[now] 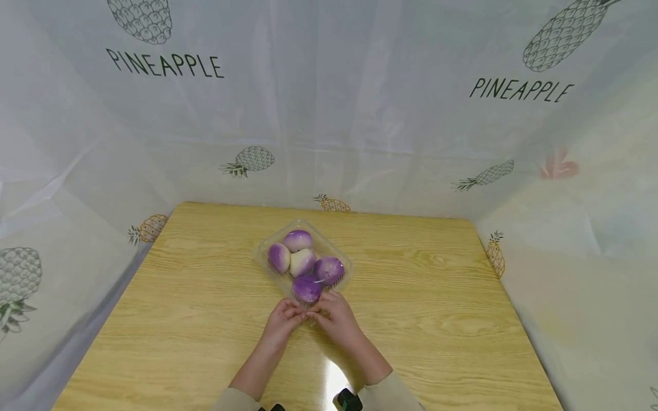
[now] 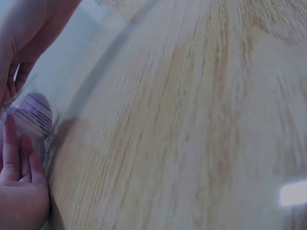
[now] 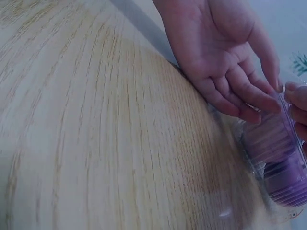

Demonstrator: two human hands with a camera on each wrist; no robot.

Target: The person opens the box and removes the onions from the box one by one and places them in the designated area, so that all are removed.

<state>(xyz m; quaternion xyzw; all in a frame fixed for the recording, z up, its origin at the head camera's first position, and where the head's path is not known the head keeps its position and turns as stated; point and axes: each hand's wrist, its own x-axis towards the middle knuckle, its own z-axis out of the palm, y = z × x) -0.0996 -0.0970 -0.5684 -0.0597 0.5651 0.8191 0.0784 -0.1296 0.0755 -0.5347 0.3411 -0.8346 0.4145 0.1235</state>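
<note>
A clear plastic box (image 1: pixel 333 246) lies turned cornerwise on the table. Inside are several egg-shaped, purple-and-white pieces (image 1: pixel 302 262); their exact kind cannot be told. At the box's near corner, my left hand (image 1: pixel 280 324) and right hand (image 1: pixel 339 322) meet, each pinching the plastic edge between thumb and fingers. The right wrist view shows the palm side of the left hand (image 3: pixel 218 57), its thumb tip at the rim, facing the right hand's fingertips (image 3: pixel 296 98). Ribbed plastic covers purple pieces (image 2: pixel 34 111) in the left wrist view. Whether the lid is fastened cannot be told.
The box and hands are over a light wood-grain table (image 1: pixel 421 297). Pineapple-printed sheeting (image 1: pixel 360 114) hangs behind the table and along both sides. Dark wrist devices (image 1: pixel 349 399) show at the bottom by the sleeves (image 1: pixel 389 394).
</note>
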